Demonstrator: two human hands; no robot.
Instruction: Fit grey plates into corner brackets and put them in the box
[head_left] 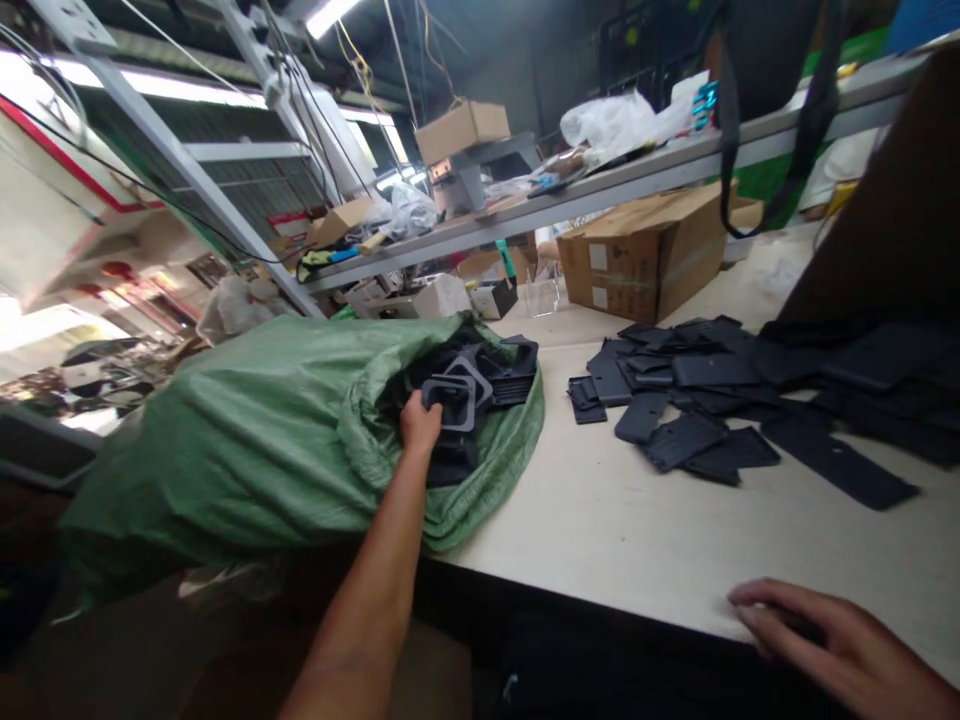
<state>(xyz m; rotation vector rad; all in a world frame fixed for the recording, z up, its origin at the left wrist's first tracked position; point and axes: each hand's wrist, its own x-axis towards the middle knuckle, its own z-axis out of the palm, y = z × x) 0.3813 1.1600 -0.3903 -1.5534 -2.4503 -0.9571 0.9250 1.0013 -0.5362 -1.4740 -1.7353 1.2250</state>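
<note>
My left hand (421,420) reaches into the mouth of a green woven sack (255,420) lying on its side on the table. Its thumb and fingers are closed on a dark plastic frame (471,405) with rounded corners. Around that frame, several black plastic parts (454,460) fill the sack's opening. At the table's front edge, my right hand (832,635) rests with loosely bent fingers, slightly apart, and nothing visible in them. Beyond it on the table is a pile of flat black plastic covers (697,385).
A cardboard box (637,255) stands at the back of the pale table (570,500). Above runs a shelf (517,215) carrying plastic bags and a small carton (461,128). At right, a dark brown panel (885,210) leans over the pile. A black strap (727,170) hangs from the shelf.
</note>
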